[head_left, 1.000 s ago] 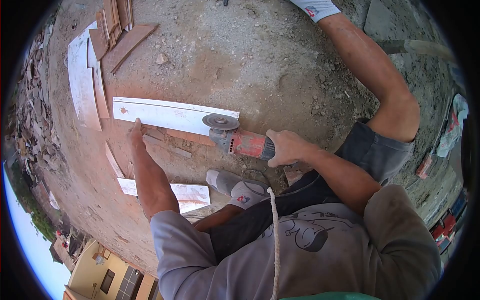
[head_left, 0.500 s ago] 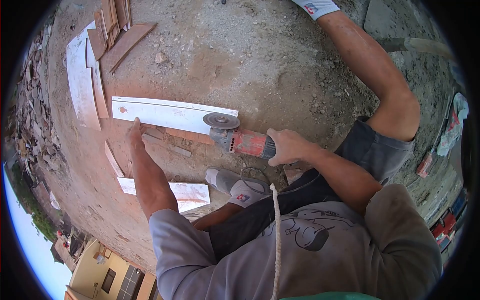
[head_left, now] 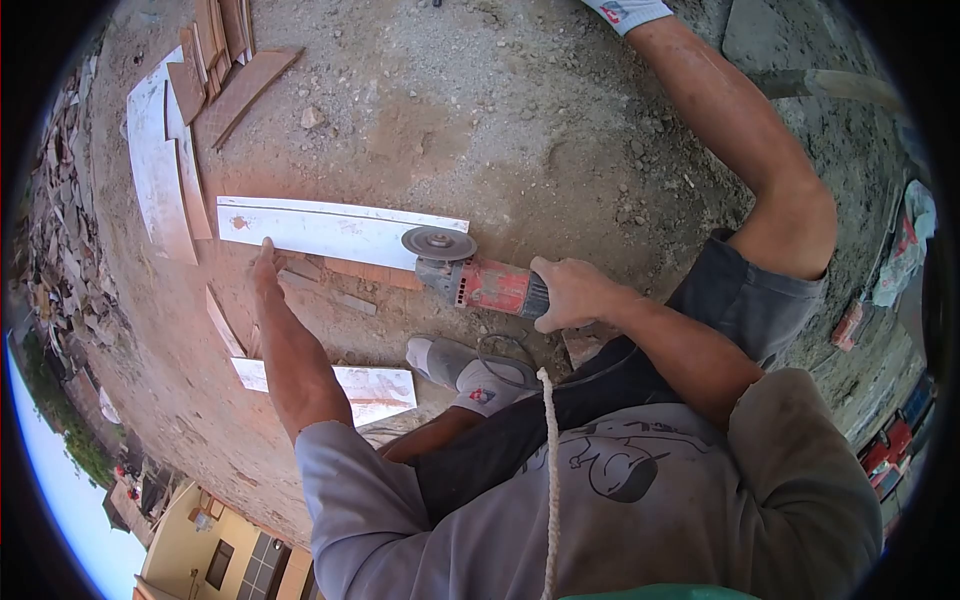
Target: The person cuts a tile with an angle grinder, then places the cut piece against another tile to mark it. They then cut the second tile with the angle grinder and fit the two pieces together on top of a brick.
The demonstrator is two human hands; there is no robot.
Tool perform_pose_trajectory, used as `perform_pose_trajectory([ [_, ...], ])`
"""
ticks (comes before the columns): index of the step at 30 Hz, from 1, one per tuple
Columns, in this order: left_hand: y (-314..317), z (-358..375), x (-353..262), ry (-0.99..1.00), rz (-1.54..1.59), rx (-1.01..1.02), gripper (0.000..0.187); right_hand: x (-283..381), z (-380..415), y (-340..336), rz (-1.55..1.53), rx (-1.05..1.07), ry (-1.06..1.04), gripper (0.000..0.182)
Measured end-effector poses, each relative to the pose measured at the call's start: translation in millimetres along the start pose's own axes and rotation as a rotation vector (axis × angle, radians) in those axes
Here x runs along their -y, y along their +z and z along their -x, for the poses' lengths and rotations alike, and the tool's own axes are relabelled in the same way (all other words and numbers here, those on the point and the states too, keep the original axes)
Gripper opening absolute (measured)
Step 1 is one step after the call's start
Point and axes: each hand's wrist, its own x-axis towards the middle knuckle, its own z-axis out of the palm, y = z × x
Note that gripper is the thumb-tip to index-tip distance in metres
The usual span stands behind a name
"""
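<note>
White tile strip (head_left: 320, 232) is lying flat on the dirt ground (head_left: 520, 110), running left to right, with its right end under the grinder's disc (head_left: 438, 243). Left hand (head_left: 266, 266) is pressing down on the strip's near edge toward its left end, fingers stretched out flat and holding nothing. Right hand (head_left: 565, 292) is gripping the rear of the red grinder (head_left: 490, 285), fingers wrapped closed around its body. Disc is sitting on the strip's right end; cannot tell whether it is spinning. Grinder's cord (head_left: 505, 362) is looping on the ground just behind the tool, over a grey shoe (head_left: 455, 368). Thin brown offcuts (head_left: 345, 285) are lying just beside the strip's near edge, between the two hands. Another white tile piece (head_left: 350, 385) is lying nearer the person, beside the shoe. More tile strips (head_left: 160, 170), white and brown, are stacked toward the far left of the ground, well apart from the grinder. Person's bent knee (head_left: 790, 215) is showing at right.
</note>
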Motion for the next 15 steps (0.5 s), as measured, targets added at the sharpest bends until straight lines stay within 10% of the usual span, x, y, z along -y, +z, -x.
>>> perform_pose_trajectory([
  [15, -0.2, -3.4, 3.0, -0.054, -0.089, 0.002, 0.062, 0.4, 1.2, -1.0, -0.004, 0.002, 0.010, 0.061],
])
